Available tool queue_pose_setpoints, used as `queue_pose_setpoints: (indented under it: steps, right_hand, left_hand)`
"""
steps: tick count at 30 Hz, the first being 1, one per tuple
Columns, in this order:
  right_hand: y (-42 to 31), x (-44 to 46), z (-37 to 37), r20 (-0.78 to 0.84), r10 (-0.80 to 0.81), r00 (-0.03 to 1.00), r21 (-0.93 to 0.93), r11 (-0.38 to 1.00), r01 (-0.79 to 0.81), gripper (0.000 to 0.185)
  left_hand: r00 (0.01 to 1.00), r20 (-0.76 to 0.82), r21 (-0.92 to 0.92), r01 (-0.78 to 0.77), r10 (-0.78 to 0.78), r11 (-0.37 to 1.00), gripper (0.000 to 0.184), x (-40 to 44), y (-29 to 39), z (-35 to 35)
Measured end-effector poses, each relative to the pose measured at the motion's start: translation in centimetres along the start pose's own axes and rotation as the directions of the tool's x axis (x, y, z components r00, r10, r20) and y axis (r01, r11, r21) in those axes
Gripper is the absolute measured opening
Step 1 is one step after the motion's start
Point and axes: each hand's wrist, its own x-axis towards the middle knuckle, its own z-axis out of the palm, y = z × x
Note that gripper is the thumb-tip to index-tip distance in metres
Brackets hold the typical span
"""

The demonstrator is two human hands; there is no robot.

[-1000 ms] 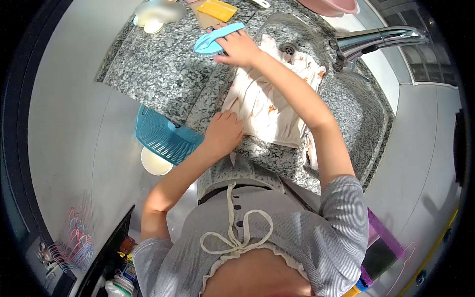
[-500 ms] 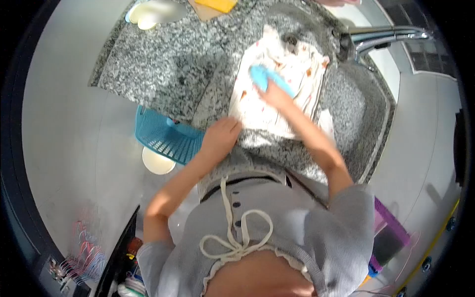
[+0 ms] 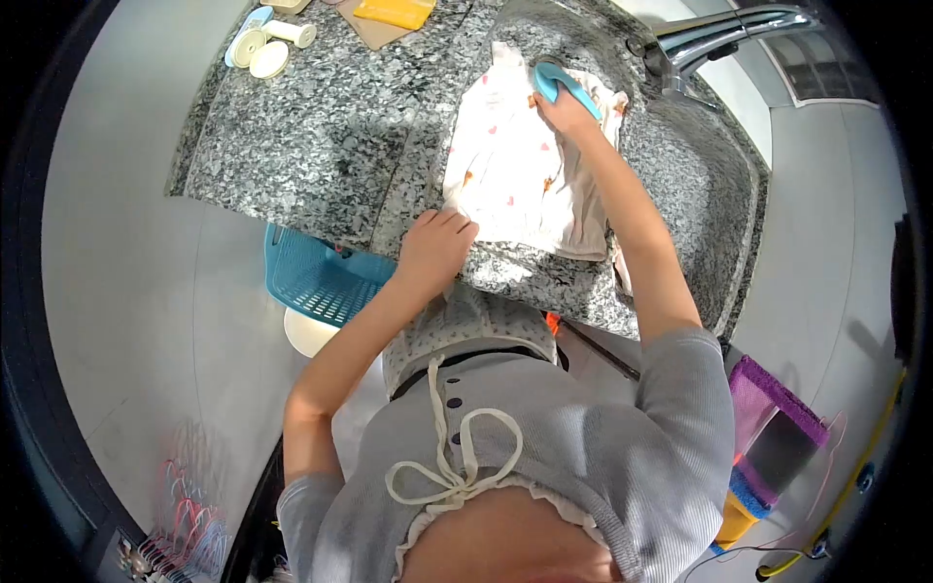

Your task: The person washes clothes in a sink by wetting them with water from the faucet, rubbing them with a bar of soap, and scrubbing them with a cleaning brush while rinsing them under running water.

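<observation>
A white cloth garment (image 3: 515,175) with small red and orange prints lies spread on the granite at the sink's left side. My right hand (image 3: 566,109) is closed round a light blue brush (image 3: 569,85), which rests on the upper right part of the garment; its bristles are hidden. At the garment's lower left corner, my left hand (image 3: 437,243) presses down on the cloth edge, its fingers bent and close together.
A chrome faucet (image 3: 719,39) reaches over the sink basin (image 3: 695,185) at right. Pale round lids (image 3: 269,58) and a yellow item (image 3: 397,12) lie on the counter's far left. A blue basket (image 3: 321,277) stands below the counter edge.
The blue brush in my right hand has moved from the counter left of the garment onto the cloth, then up to its far right part. My left hand has stayed at the near corner.
</observation>
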Motion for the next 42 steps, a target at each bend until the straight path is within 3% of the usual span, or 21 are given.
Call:
queue_pose_setpoints:
  steps: [4, 8, 13, 16, 20, 26, 29, 30, 32, 35, 38, 39, 41, 42]
  right_hand:
    - [-0.8, 0.5, -1.1, 0.195, 0.081, 0.977, 0.16, 0.981, -0.113, 0.08]
    - [-4.0, -2.1, -3.5, 0.389, -0.03, 0.921, 0.4, 0.906, -0.14, 0.092]
    - [-6.0, -4.0, -3.4, 0.284, 0.051, 0.958, 0.399, 0.902, -0.167, 0.089]
    - [-5.7, -4.1, -4.0, 0.291, -0.003, 0.957, 0.422, 0.898, -0.125, 0.09]
    - [-3.0, -0.7, -2.8, 0.356, 0.015, 0.934, 0.57, 0.788, -0.23, 0.096]
    - [-4.1, -1.0, -4.0, 0.374, -0.042, 0.927, 0.455, 0.879, -0.144, 0.098]
    - [-4.2, 0.6, -4.6, 0.286, 0.04, 0.957, 0.282, 0.951, -0.125, 0.092]
    - [-4.1, 1.0, -5.3, 0.321, 0.09, 0.943, 0.361, 0.909, -0.209, 0.091]
    - [-1.7, 3.3, -2.9, 0.186, 0.154, 0.97, 0.313, 0.927, -0.207, 0.09]
    - [-0.9, 4.9, -2.9, 0.026, -0.002, 1.0, 0.289, 0.957, -0.005, 0.081]
    - [-5.4, 1.9, -6.6, 0.473, 0.021, 0.881, 0.384, 0.895, -0.228, 0.071]
    - [-6.2, -0.4, -5.8, 0.183, -0.058, 0.981, 0.375, 0.927, -0.015, 0.073]
    - [-11.2, -7.5, -9.3, 0.327, 0.033, 0.944, 0.381, 0.91, -0.164, 0.08]
    - [-11.5, -10.4, -7.6, 0.292, -0.002, 0.957, 0.371, 0.922, -0.111, 0.078]
  left_hand:
    - [0.995, 0.1, -0.054, 0.005, 0.001, 0.999, 0.019, 0.3, -0.7, 0.4]
    - [0.997, 0.07, -0.159, 0.033, -0.022, 0.987, 0.015, -0.1, -0.6, -0.1]
    - [0.999, 0.032, -0.188, 0.049, -0.044, 0.981, 0.008, 0.2, -0.4, -0.4]
    - [0.994, 0.085, -0.223, 0.082, -0.065, 0.971, 0.01, 0.3, -0.3, -0.7]
    - [0.996, 0.05, -0.297, 0.088, -0.076, 0.951, 0.013, 0.4, -0.8, -0.3]
    - [0.993, 0.063, -0.347, 0.113, -0.097, 0.931, 0.016, 0.6, -0.9, -0.3]
    - [0.992, 0.07, -0.329, 0.119, -0.101, 0.937, 0.017, 0.7, -1.0, -0.1]
    - [0.993, 0.063, -0.313, 0.114, -0.1, 0.943, 0.018, 0.9, -1.0, -0.1]
    - [0.993, 0.076, -0.269, 0.111, -0.094, 0.957, 0.02, 1.4, -1.0, 0.1]
    - [0.992, 0.098, -0.166, 0.09, -0.075, 0.982, 0.022, 2.3, -1.2, 0.4]
    - [0.998, 0.046, -0.059, 0.041, -0.038, 0.997, 0.024, 2.5, -1.9, 1.0]
    - [0.999, 0.031, -0.05, 0.036, -0.034, 0.998, 0.024, 2.3, -2.2, 1.2]
    - [1.0, -0.002, -0.023, 0.025, -0.025, 0.999, 0.023, 1.9, -2.1, 1.3]
    - [1.0, -0.023, 0.002, 0.016, -0.016, 1.0, 0.022, 1.7, -2.1, 1.2]
